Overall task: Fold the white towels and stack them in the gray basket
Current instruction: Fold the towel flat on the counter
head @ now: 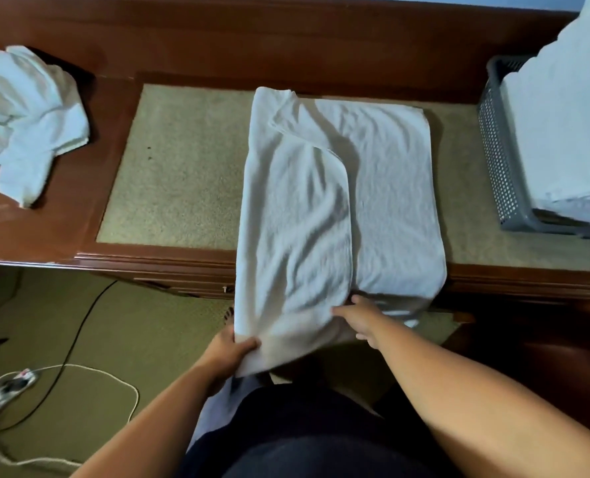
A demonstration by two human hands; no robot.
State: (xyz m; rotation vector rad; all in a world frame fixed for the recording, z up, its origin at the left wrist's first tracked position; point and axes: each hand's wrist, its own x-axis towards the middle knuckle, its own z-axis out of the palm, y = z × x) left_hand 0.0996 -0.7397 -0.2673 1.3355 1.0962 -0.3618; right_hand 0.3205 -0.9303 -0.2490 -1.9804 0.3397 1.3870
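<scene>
Squarely in front of the person, a white towel (338, 201) lies on the beige inset panel (183, 167) of the wooden counter (183, 39). Its left part is folded over the middle, and its near end hangs past the counter's front edge. The left hand (231, 350) grips the towel's near left corner, thumb on top and fingers curled underneath. The right hand (359, 320) holds the near edge of the folded-over flap, with its thumb lying on the cloth. A gray basket (497, 160) with perforated walls stands at the right end of the counter, well apart from the spread towel. It holds a tall stack of folded white towels (562, 132) that rises above its rim. A crumpled white towel (28, 122) sits on the bare wood at the far left. On the floor below, a power strip (7, 388) lies beside a black cable (80, 332) and a looping white cord (114, 374).
</scene>
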